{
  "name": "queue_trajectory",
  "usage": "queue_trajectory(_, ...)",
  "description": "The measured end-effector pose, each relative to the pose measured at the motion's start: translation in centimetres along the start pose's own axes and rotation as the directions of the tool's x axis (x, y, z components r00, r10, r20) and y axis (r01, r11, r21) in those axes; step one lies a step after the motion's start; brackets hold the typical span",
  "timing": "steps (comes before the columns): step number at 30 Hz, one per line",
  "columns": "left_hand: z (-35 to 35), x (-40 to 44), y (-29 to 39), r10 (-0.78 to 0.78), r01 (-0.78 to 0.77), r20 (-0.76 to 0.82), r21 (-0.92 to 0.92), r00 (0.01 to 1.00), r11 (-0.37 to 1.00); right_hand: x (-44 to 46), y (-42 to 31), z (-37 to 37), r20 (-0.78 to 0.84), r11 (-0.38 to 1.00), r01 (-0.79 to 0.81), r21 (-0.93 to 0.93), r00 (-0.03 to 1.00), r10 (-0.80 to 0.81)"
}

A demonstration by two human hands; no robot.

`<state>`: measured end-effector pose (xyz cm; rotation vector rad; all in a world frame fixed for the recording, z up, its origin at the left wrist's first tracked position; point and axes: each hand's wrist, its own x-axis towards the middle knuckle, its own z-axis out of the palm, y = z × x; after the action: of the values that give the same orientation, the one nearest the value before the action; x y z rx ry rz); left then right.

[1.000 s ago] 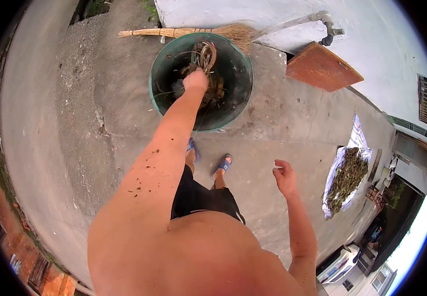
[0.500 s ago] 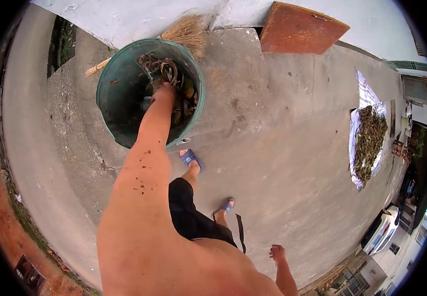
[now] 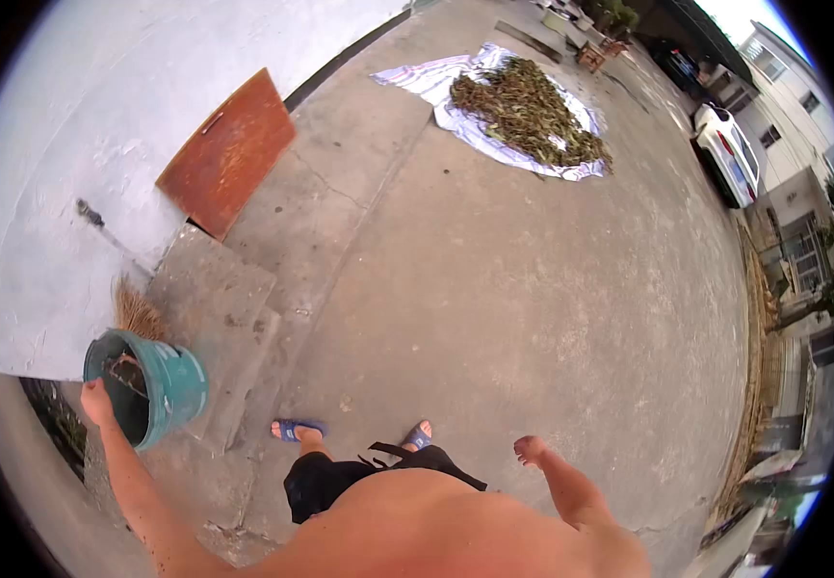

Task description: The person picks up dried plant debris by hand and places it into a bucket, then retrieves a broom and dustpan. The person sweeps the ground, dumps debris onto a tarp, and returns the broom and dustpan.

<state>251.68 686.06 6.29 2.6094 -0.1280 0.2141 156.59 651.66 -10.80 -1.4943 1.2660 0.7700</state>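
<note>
Your left hand [image 3: 96,402] is at the rim of the green bin [image 3: 174,378], lower left; whether its fingers pinch, I cannot tell. Your right hand [image 3: 530,450], lower right, hangs with fingers loosely bent, slightly spread.

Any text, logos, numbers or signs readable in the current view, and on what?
None readable.
Bin: pale marks on the outer wall, too blurred to read, may be print.
Sandals: small pale marks on the straps, too small to read.
Car: too small to tell if there is a plate or badge.
</note>
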Motion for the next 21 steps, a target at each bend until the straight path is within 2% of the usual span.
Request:
queue_trajectory(1, -0.6, -3.0, 2.4, 0.03, -0.026, -0.051, 0.081, 0.998, 0.996, -1.1, -0.9, -0.8, -0.144, 0.939, -0.142, 0.315, 0.97, 0.195)
queue_trajectory(2, -0.9, -6.2, 5.2, 0.05, -0.044, -0.033, 0.176, 0.998, 0.983, -1.9, -0.8, -2.0, -0.217, 0.876, -0.133, 0.464, 0.942, 0.258)
queue_trajectory(3, -0.7, -9.0, 7.1, 0.04, -0.039, 0.002, 0.117, 0.999, 0.992, -3.0, -0.1, -3.2, -0.264, 0.826, -0.101, 0.555, 0.92, 0.29)
queue_trajectory(5, 1.7, -14.4, 9.8, 0.172, -0.178, 0.069, 0.099, 0.983, 0.979, -5.7, 0.8, -5.0, -0.294, 0.728, -0.032, 0.685, 0.902, 0.316)
queue_trajectory(6, 4.8, -15.7, 9.5, 0.115, -0.116, 0.198, -0.007, 0.973, 0.993, -7.1, 1.5, -5.8, -0.303, 0.678, 0.008, 0.735, 0.899, 0.317)
queue_trajectory(7, 6.9, -17.9, 11.3, -0.101, 0.146, 0.401, -0.084, 0.91, 0.986, -7.6, 2.2, -6.5, -0.295, 0.588, 0.058, 0.807, 0.901, 0.317)
queue_trajectory(8, 8.6, -20.9, 13.3, -0.276, 0.407, 0.604, -0.088, 0.747, 0.909, -6.8, 4.2, -6.4, -0.296, 0.578, 0.075, 0.812, 0.907, 0.299)
queue_trajectory(10, 11.2, -26.6, 17.0, -0.193, 0.232, 0.815, 0.074, 0.547, 0.97, -6.0, 7.0, -7.0, -0.283, 0.572, 0.058, 0.818, 0.907, 0.312)
queue_trajectory(12, 12.3, -30.8, 22.1, -0.257, 0.258, 0.868, 0.156, 0.425, 0.953, -5.0, 10.0, -7.3, -0.264, 0.576, 0.026, 0.817, 0.905, 0.335)
queue_trajectory(13, 12.8, -31.9, 24.6, -0.243, 0.246, 0.87, 0.146, 0.428, 0.958, -4.6, 11.3, -7.8, -0.236, 0.529, 0.008, 0.848, 0.901, 0.364)
queue_trajectory(15, 14.8, -33.6, 28.8, -0.31, 0.201, 0.869, 0.249, 0.385, 0.947, -4.0, 13.8, -9.1, -0.205, 0.472, -0.009, 0.882, 0.893, 0.401)
queue_trajectory(18, 23.9, -32.2, 33.0, -0.351, 0.232, 0.855, 0.279, 0.381, 0.932, -4.2, 16.6, -10.7, -0.158, 0.343, -0.01, 0.939, 0.875, 0.457)
queue_trajectory(19, 26.2, -32.5, 36.0, -0.347, 0.219, 0.858, 0.281, 0.378, 0.934, -4.7, 17.5, -11.4, -0.137, 0.222, 0.027, 0.975, 0.857, 0.496)
queue_trajectory(21, 31.3, -35.0, 45.9, -0.273, 0.117, 0.845, 0.248, 0.46, 0.962, -6.1, 17.6, -15.4, -0.099, 0.038, 0.094, 0.995, 0.82, 0.564)
